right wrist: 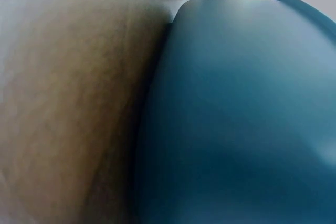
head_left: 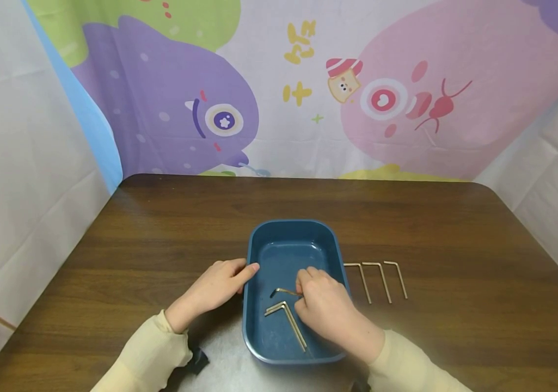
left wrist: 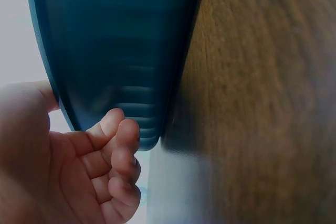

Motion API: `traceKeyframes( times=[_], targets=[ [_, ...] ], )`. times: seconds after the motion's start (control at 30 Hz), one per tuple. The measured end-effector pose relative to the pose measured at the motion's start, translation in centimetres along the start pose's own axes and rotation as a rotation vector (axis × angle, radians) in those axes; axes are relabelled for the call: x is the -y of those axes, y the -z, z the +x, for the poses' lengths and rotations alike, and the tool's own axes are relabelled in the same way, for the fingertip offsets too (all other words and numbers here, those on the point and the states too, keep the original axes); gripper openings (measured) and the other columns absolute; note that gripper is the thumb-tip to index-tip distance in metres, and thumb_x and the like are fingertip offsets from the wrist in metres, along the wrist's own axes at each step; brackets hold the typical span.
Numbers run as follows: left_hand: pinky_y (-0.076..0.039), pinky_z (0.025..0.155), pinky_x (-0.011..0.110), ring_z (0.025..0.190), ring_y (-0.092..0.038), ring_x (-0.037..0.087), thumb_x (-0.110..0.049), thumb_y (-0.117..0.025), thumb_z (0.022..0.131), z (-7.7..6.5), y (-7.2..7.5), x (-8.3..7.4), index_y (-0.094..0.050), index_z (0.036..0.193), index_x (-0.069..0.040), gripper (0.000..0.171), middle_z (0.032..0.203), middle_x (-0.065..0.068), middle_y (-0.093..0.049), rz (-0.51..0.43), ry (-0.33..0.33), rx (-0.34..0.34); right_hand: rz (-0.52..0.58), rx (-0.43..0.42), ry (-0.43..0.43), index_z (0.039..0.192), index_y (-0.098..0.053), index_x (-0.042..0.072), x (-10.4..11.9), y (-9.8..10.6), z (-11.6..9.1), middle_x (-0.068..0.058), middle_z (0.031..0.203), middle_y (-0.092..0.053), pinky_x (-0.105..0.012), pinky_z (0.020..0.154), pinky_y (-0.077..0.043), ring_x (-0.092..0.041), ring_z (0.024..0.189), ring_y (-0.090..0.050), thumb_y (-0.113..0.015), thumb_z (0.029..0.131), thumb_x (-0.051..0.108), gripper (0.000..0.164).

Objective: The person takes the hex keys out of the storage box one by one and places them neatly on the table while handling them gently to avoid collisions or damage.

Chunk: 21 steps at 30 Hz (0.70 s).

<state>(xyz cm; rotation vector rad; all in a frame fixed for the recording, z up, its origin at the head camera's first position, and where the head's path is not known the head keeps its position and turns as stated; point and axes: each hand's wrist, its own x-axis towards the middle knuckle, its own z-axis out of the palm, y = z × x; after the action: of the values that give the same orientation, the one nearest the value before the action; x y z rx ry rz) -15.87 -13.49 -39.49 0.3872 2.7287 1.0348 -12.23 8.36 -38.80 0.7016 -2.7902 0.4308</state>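
A deep blue rectangular tray [head_left: 294,228] rests on the table. At its left side my left hand [head_left: 220,286] holds the rim, thumb over the edge and fingers bent against the outer wall, as the left wrist view shows. Inside the tray, my right hand [head_left: 327,307] pinches a hex key [head_left: 286,291], whose short bent end pokes out left of the fingers; the rest is hidden by the hand. Two brass-coloured hex keys [head_left: 294,326] lie side by side on the tray floor, just below it. The right wrist view takes in the tray's outer wall [right wrist: 236,103], without the hand.
Three more L-shaped hex keys [head_left: 385,283] lie in a row on the wooden table [head_left: 460,245], right of the tray. A cartoon-printed cloth [head_left: 303,136] hangs behind the table's far edge, with pale cloth at both sides.
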Motion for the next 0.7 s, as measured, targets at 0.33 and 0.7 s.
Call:
traceKeyframes(
  times=[0.33,0.7],
  targets=[
    [-0.034,0.051,0.027,0.051,-0.045,0.012,-0.042,-0.044,0.094,0.0,0.0,0.0,-0.052,0.067,-0.017,0.037,0.058,-0.001,-0.052,0.002,0.000,-0.001,0.048,0.013,0.015,0.068,-0.046,0.013,-0.1,0.5,0.0,0.004,0.064,-0.039,-0.023,0.052,-0.032,-0.010,0.058,-0.035,-0.058,0.063,0.000,0.018],
    [-0.035,0.052,0.027,0.051,-0.046,0.012,-0.046,-0.043,0.093,0.0,0.0,0.1,-0.052,0.068,-0.018,0.039,0.057,-0.002,-0.052,0.007,0.000,0.001,0.079,-0.011,0.022,0.068,-0.044,0.014,-0.3,1.2,0.1,0.005,0.064,-0.036,-0.022,0.052,-0.030,-0.010,0.058,-0.033,-0.061,0.066,0.003,0.021]
  ],
)
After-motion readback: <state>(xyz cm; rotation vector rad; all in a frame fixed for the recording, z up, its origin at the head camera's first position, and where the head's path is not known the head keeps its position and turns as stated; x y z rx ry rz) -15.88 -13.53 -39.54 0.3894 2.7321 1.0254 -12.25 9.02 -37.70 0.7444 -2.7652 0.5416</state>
